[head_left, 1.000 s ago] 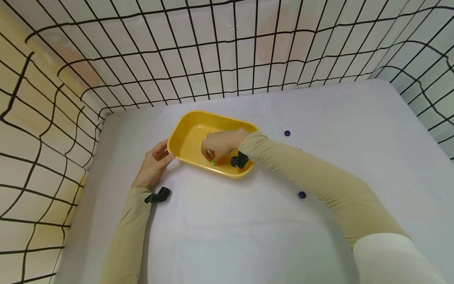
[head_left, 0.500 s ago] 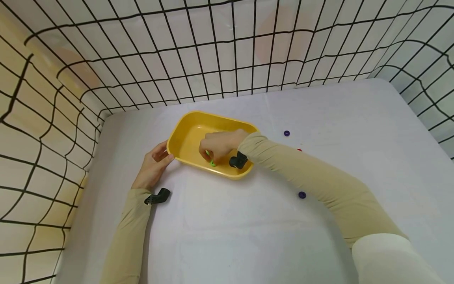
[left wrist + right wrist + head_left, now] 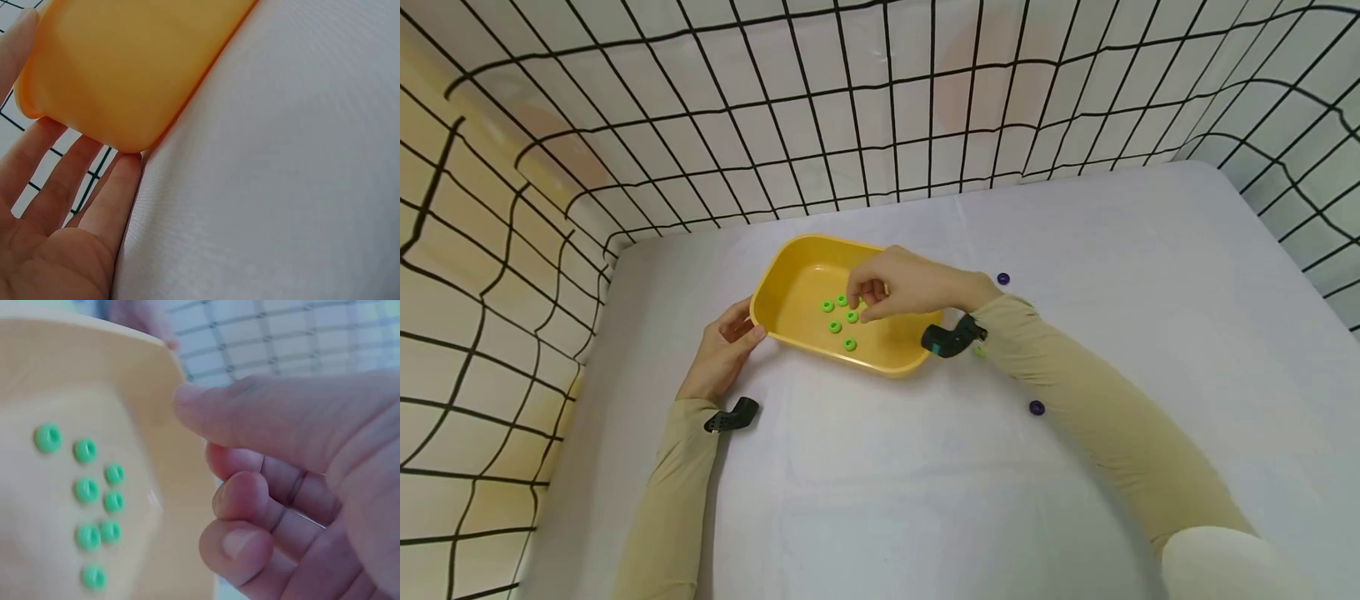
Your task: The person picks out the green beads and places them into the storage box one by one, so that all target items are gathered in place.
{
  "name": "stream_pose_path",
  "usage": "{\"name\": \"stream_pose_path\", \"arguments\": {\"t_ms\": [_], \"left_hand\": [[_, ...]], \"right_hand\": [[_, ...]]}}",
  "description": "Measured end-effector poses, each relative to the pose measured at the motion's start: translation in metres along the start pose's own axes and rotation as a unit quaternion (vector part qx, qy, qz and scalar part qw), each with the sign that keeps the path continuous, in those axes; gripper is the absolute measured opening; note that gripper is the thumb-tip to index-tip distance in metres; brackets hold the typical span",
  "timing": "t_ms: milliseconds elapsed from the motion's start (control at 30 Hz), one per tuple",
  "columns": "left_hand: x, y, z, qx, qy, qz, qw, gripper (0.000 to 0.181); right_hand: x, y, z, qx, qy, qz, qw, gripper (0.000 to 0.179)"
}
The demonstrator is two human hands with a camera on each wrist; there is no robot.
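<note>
Near the left side of the table stands a yellow plastic tray (image 3: 782,287). My left hand (image 3: 721,354) holds its left corner, the fingers against the outer end wall (image 3: 106,81) and the thumb at the rim. Over the tray's right half is my right hand (image 3: 910,283), its fingers loosely bent and nothing between thumb and fingertips. Several green beads (image 3: 835,327) with holes lie on the tray floor, left of and below the right fingers. The right wrist view shows these green beads (image 3: 87,490) scattered singly and in close pairs.
To the tray's right on the white cloth lie a purple bead (image 3: 1003,278) and another purple bead (image 3: 1037,407) closer to me. A green bead (image 3: 979,352) sits by the right wrist camera (image 3: 951,337). Black wire mesh (image 3: 895,125) walls the back and sides.
My right hand has risen from the tray floor and shifted right, letting go of green beads that now show beneath it. The left hand stays on the tray.
</note>
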State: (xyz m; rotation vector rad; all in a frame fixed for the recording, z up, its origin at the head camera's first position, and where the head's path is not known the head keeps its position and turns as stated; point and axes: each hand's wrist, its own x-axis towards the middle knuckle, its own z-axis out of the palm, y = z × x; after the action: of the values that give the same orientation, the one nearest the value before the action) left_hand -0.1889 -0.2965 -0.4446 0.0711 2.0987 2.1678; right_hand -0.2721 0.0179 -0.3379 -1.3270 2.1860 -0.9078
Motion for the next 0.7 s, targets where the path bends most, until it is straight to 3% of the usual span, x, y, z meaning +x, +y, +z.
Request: {"name": "stream_pose_path", "arguments": {"t_ms": [100, 200, 333, 500, 700], "left_hand": [[0.001, 0.001, 0.000, -0.002, 0.001, 0.002, 1.0000, 0.052], [0.002, 0.003, 0.001, -0.009, 0.003, 0.006, 0.9999, 0.051], [0.002, 0.006, 0.000, -0.014, 0.004, 0.008, 0.9999, 0.050], [0.000, 0.006, 0.000, -0.008, 0.006, 0.003, 1.0000, 0.051], [-0.002, 0.002, 0.001, -0.012, 0.001, -0.001, 0.9999, 0.053]], "right_hand": [[-0.044, 0.011, -0.002, 0.026, 0.082, 0.018, 0.9961, 0.013], [-0.087, 0.025, 0.000, 0.056, 0.151, 0.066, 0.9847, 0.014], [-0.131, 0.043, 0.006, 0.076, 0.197, 0.140, 0.9673, 0.015], [-0.161, 0.061, 0.019, 0.087, 0.217, 0.183, 0.9549, 0.013], [-0.176, 0.076, 0.033, 0.101, 0.230, 0.194, 0.9482, 0.013]]}}
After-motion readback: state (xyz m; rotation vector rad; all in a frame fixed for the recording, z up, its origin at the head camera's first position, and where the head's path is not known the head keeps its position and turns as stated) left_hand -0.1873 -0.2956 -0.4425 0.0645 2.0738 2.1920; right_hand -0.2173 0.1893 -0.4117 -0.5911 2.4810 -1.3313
